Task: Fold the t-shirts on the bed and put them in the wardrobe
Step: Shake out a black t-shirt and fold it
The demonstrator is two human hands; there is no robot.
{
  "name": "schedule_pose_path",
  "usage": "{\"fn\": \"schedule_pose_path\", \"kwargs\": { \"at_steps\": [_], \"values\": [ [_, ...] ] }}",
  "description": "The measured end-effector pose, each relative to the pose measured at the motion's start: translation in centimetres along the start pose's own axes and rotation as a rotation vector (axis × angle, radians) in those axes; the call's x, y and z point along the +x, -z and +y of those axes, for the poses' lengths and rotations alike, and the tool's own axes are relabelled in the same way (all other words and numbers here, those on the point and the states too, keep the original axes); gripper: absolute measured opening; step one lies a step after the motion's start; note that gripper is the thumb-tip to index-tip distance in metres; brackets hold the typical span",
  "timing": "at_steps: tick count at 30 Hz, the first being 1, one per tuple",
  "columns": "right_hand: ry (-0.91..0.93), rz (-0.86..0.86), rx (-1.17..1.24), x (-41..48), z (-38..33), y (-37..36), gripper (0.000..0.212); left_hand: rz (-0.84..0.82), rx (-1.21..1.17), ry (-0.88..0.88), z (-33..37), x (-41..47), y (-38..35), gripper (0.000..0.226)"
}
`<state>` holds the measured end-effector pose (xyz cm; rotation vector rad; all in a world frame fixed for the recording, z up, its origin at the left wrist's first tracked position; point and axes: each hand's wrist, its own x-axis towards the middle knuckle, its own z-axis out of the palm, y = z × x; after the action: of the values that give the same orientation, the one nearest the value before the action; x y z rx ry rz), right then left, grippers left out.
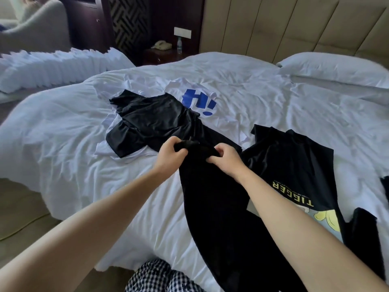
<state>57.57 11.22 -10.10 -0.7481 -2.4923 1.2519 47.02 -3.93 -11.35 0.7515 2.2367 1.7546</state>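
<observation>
A plain black t-shirt (214, 207) hangs from both my hands over the white bed (63, 133). My left hand (170, 153) grips its bunched top edge, and my right hand (226, 159) pinches the same edge a little to the right. Beyond my hands a second black shirt (151, 121) lies crumpled on top of a white t-shirt with a blue print (200, 100). To the right lies a black t-shirt with yellow TIGGER lettering (294, 165), spread flat.
A pillow (336, 68) and a padded headboard (294, 28) are at the back right. A nightstand with a phone and bottle (166, 51) stands behind the bed. A second bed (52, 66) lies to the left. Checked trousers (155, 277) show at the bottom edge.
</observation>
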Motion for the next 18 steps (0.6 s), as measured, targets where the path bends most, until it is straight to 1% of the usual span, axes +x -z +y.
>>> {"fn": "schedule_pose_path", "kwargs": {
  "at_steps": [3, 5, 7, 10, 12, 15, 17, 18],
  "values": [
    [0.042, 0.098, 0.174, 1.3, -2.8, -0.7, 0.020, 0.067, -0.194, 0.058, 0.8, 0.9, 2.5, 0.017],
    [0.051, 0.132, 0.278, 2.2, -4.1, -1.4, 0.020, 0.086, -0.319, 0.098, 0.8, 1.4, 4.0, 0.013],
    [0.054, 0.156, 0.355, 3.2, -4.9, -2.2, 0.022, 0.115, -0.390, 0.143, 0.2, 2.0, 5.5, 0.013],
    [0.053, 0.155, 0.380, 4.6, -5.6, -3.7, 0.029, 0.121, -0.318, 0.172, -1.7, 2.9, 7.1, 0.016],
    [0.050, 0.151, 0.335, 5.6, -5.3, -4.9, 0.029, 0.108, -0.291, 0.191, -3.2, 3.2, 7.4, 0.017],
    [0.038, 0.141, 0.264, 7.2, -4.1, -7.1, 0.027, 0.058, -0.248, 0.206, -6.1, 3.4, 6.6, 0.012],
    [0.038, 0.147, 0.239, 8.1, -3.2, -8.5, 0.025, -0.027, -0.135, 0.218, -8.5, 3.4, 5.9, 0.036],
    [0.050, 0.153, 0.223, 8.5, -2.8, -9.1, 0.025, -0.060, -0.036, 0.200, -9.6, 3.5, 5.5, 0.047]
  ]
}}
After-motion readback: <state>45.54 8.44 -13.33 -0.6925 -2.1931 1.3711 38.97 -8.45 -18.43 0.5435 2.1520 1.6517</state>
